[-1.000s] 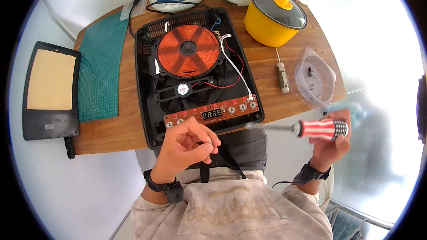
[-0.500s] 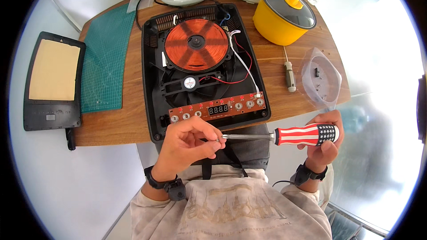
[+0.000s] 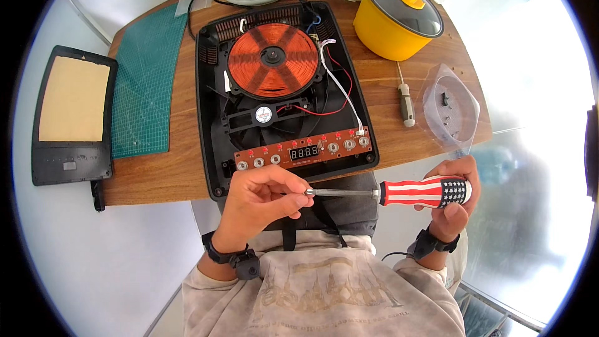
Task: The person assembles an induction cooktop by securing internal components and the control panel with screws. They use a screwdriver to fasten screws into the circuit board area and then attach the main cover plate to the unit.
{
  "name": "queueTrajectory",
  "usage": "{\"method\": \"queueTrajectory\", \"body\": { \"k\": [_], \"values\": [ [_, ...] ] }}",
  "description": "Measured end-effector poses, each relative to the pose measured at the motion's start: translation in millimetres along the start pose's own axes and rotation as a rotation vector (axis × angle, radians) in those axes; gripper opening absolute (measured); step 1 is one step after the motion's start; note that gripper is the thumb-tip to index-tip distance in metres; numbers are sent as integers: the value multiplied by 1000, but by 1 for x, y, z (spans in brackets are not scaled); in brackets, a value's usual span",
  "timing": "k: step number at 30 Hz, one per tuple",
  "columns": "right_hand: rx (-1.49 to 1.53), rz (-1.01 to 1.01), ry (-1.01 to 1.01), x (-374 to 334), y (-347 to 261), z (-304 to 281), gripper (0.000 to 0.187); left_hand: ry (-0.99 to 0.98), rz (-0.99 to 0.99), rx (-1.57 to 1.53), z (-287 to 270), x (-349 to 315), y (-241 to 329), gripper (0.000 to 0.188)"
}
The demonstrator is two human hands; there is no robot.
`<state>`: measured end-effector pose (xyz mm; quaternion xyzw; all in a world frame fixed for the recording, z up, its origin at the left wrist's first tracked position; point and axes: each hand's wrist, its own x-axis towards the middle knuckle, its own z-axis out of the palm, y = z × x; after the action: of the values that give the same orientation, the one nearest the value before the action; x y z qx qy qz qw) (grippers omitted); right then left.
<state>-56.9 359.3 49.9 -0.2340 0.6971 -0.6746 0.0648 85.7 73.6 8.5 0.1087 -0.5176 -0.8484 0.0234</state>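
My right hand (image 3: 454,187) is wrapped round the red, white and dark-blue handle of a screwdriver (image 3: 424,193), held level in front of my body with its shaft pointing left. At the shaft's end, my left hand (image 3: 265,200) pinches a tiny metal piece against the tip between thumb and forefinger; it is too small to name surely. Just beyond my hands lies an opened induction cooker (image 3: 215,143), its black shell tilted slightly. Inside it show a round copper coil (image 3: 249,56), a fan with a round label and a brown control board (image 3: 287,153) along the near edge.
A clear plastic tray (image 3: 430,118) with small dark parts stands at the right, beside a grey-handled screwdriver (image 3: 406,106). Behind them is a yellow lidded pot (image 3: 387,31). To the left lie a green cutting mat (image 3: 143,87) and a black panel (image 3: 72,156).
The right hand has shifted the screwdriver slightly left, so its tip now meets the left fingertips. My view has moved a little; the cooker stays where it was.
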Motion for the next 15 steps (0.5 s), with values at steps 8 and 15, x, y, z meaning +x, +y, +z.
{"method": "queueTrajectory", "body": {
  "k": [8, 15],
  "values": [
    [2, -104, -48, 0, 5, -4, 62, 46, -20, -2, 2, -1, 3, 12],
    [96, -98, -55, 0, 0, 3, 68, 54, 81, 77, 2, 1, 2, 16]
  ]
}}
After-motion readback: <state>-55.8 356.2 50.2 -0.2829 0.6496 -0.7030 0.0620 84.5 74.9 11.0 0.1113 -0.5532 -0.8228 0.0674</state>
